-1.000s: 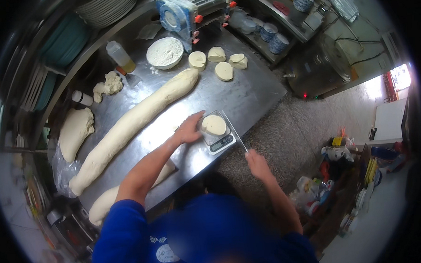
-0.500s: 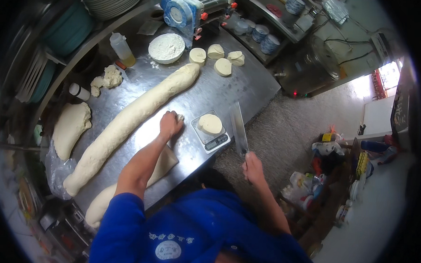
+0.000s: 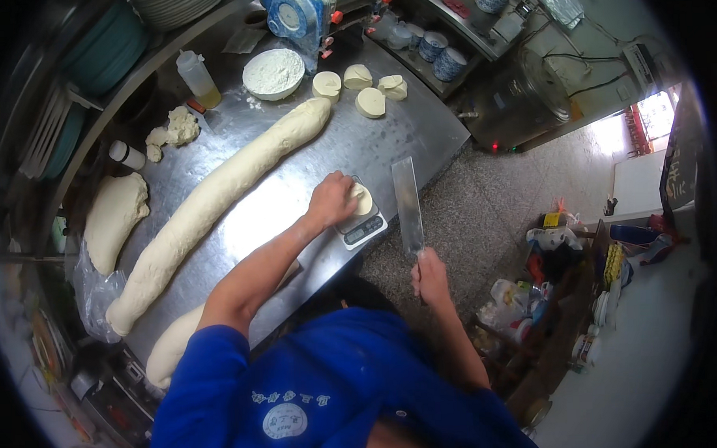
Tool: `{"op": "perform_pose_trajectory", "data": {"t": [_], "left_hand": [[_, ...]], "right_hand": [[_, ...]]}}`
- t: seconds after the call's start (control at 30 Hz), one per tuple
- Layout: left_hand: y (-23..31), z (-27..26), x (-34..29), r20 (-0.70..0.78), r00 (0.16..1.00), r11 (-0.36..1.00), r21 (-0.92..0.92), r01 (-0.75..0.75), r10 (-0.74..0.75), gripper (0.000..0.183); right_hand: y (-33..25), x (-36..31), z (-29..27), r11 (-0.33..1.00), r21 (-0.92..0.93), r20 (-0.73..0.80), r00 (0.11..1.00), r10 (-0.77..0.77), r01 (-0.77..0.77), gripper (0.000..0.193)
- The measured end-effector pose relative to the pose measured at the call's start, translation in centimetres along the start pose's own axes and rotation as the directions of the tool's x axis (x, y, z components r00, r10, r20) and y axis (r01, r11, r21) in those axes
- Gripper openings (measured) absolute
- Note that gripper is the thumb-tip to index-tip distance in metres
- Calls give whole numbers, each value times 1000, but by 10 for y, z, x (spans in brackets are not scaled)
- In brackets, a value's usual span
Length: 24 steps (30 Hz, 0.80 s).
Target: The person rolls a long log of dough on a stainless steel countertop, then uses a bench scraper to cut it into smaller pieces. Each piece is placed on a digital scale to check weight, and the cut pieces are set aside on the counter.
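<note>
My right hand [image 3: 431,277] grips the handle of a cleaver [image 3: 408,206], its broad blade pointing away from me past the table's edge. On the small digital scale [image 3: 365,231] sits a cut piece of dough [image 3: 362,198]. My left hand [image 3: 333,199] is closed over the left side of that piece, and its fingertips are partly hidden. A long dough roll [image 3: 215,201] lies diagonally across the steel table [image 3: 293,167]. Nearer me, a second dough roll [image 3: 173,346] is partly covered by my left forearm. Several cut dough pieces [image 3: 370,103] stand at the far end.
A bowl of flour [image 3: 273,74] and a squeeze bottle [image 3: 199,79] stand at the back, beside a blue machine [image 3: 294,19]. Dough scraps [image 3: 177,128] and a dough slab [image 3: 115,221] lie at the left. Beyond the table's right edge is the grey floor [image 3: 468,204].
My left hand, with a small bit of dough at its fingers earlier, has moved right from the bare table onto the piece on the scale. My right hand still holds the cleaver.
</note>
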<state>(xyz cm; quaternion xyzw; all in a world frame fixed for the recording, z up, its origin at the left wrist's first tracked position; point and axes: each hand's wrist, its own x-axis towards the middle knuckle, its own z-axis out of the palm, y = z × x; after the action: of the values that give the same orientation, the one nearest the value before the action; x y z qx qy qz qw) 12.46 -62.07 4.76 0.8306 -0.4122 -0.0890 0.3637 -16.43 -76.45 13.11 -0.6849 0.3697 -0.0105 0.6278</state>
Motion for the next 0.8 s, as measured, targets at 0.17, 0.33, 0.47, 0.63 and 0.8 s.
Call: {"op": "perform_pose_trajectory", "data": {"t": [0.17, 0.33, 0.47, 0.63, 0.8], "left_hand": [[-7, 6, -6, 50, 998, 993, 112, -39, 34, 29], [-10, -11, -11, -47, 999, 998, 54, -19, 21, 39], [-35, -26, -19, -26, 998, 989, 133, 63, -60, 42], [-41, -26, -23, -44, 995, 987, 132, 90, -85, 42], [-41, -18, -18, -41, 996, 991, 98, 87, -84, 44]], "right_hand": [[-3, 1, 0, 999, -36, 23, 1000, -19, 19, 30], [-3, 2, 2, 1000, 6, 49, 998, -26, 25, 30], [-5, 6, 2, 999, -2, 51, 997, -49, 50, 35], [-5, 10, 2, 997, -39, 78, 995, -58, 61, 32], [-7, 12, 0, 998, -27, 90, 995, -51, 54, 34]]}}
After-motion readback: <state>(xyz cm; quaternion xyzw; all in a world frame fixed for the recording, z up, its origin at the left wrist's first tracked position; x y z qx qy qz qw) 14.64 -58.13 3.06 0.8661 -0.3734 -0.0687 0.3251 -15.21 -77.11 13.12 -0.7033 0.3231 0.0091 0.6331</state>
